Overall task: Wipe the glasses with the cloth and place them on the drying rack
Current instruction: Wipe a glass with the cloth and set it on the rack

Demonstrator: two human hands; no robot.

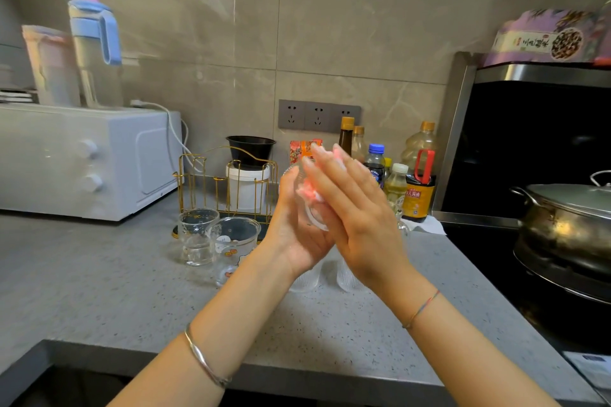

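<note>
My left hand [299, 228] grips a clear glass [312, 220] held up above the counter, its fingers curled behind it. My right hand [350, 205] lies with straight fingers over the glass's front and presses a pink-and-white cloth [309, 193] against it. The glass is mostly hidden between the two hands. The gold wire drying rack [211, 188] stands behind and to the left. Two clear glasses [198, 235] [236, 244] stand on the counter in front of the rack. Two ribbed glasses [305, 277] [350, 277] stand below my hands.
A white microwave [82, 158] fills the left, with bottles on top. A white tub and black bowl [249, 150] sit behind the rack. Sauce and oil bottles [418, 182] line the wall. A steel lidded pot [568, 221] sits on the black stove at right.
</note>
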